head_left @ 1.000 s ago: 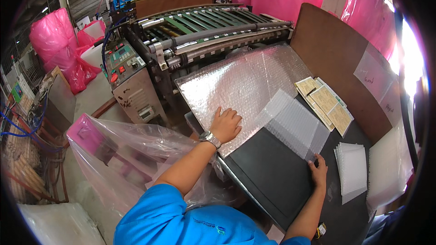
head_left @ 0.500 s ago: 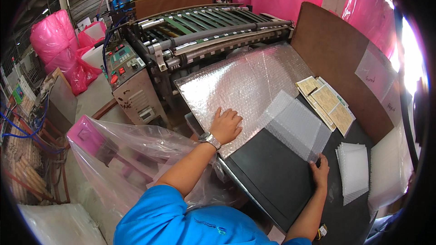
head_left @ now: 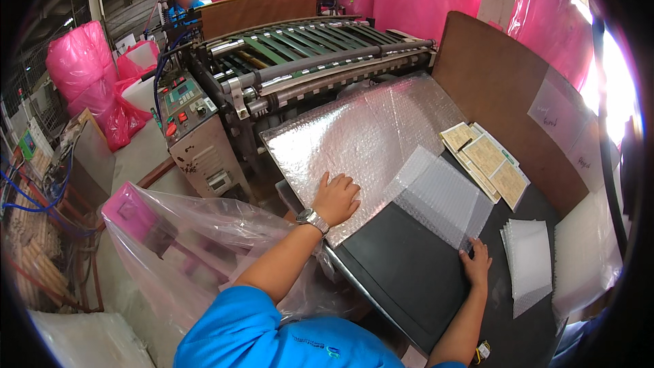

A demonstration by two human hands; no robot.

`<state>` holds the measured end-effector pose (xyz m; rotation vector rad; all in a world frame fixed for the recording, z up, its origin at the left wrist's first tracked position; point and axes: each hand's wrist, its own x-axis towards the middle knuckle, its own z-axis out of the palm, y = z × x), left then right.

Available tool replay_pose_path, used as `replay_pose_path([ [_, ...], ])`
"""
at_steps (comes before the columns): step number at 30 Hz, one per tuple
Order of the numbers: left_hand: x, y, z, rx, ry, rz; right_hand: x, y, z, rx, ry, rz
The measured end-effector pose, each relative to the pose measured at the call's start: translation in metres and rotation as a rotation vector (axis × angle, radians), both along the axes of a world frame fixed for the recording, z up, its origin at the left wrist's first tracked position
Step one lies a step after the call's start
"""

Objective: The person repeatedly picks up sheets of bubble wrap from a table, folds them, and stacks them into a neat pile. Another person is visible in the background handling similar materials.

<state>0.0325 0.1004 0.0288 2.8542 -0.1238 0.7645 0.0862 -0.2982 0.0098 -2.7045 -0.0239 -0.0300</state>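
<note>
A silver bubble-foil sheet (head_left: 381, 123) lies slanted over the dark table, its far end by the machine's rollers. My left hand (head_left: 336, 199) rests flat on its near left part, fingers spread. Overlapping the foil's right side are clear bubble-wrap sheets (head_left: 443, 201), which seem to lie in a few layers. At their near right corner is my right hand (head_left: 476, 260), thumb and fingertips around the edge; one fingertip appears to show through the clear film. A black mat (head_left: 402, 272) lies between my forearms, below the bubble wrap.
Printed cards with a pen (head_left: 487, 160) lie beyond the bubble wrap. A small bubble-wrap stack (head_left: 528, 259) sits on the right. A brown board (head_left: 497, 75) borders the table. Left are a control box (head_left: 204, 143) and clear film over a pink object (head_left: 129, 211). A person (head_left: 184, 7) stands behind the roller machine (head_left: 306, 54).
The head view has shifted slightly. My right hand sits a little lower at the bubble wrap's corner; my left hand stays flat on the foil.
</note>
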Motion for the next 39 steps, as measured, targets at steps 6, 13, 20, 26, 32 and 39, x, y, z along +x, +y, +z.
replay_pose_path([
  [6, 0.001, 0.001, -0.004, 0.035, -0.027, 0.017, -0.006, -0.001, 0.009, 0.100, -0.023, 0.048],
  [13, 0.001, 0.000, -0.004, 0.014, -0.017, 0.015, -0.007, 0.000, 0.003, 0.077, -0.186, 0.067],
  [20, 0.000, 0.001, -0.003, 0.011, -0.021, 0.018, -0.004, 0.003, 0.006, 0.076, -0.126, 0.055],
  [26, -0.001, 0.002, -0.001, 0.020, 0.004, 0.015, -0.002, -0.003, 0.000, 0.118, -0.149, 0.089],
  [32, 0.000, 0.005, -0.002, -0.586, -0.265, 0.024, 0.000, -0.005, -0.002, 0.155, -0.125, 0.069],
  [39, -0.008, 0.006, 0.004, -0.275, -0.163, 0.014, 0.001, -0.009, -0.004, 0.179, -0.114, 0.082],
])
